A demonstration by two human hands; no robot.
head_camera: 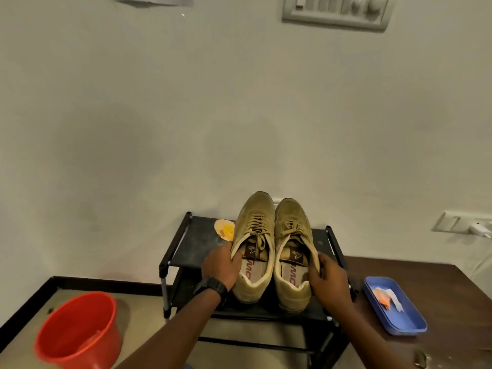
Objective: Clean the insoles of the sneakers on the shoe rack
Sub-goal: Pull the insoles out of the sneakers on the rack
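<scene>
Two tan sneakers stand side by side on the top shelf of a black shoe rack [186, 243], toes toward the wall. My left hand [221, 267] grips the outer side of the left sneaker [253, 235] near its opening. My right hand [328, 278] grips the outer side of the right sneaker [291, 235] near the heel. White insoles with red lettering show inside both, the left insole [253, 272] and the right insole [291, 275]. A black watch sits on my left wrist.
A red bucket [77, 331] stands on the floor at the lower left. A blue tray [394, 307] holding a white and orange cloth rests on a brown table [452, 288] to the right. A round yellow sponge [225, 229] lies on the rack behind the left sneaker.
</scene>
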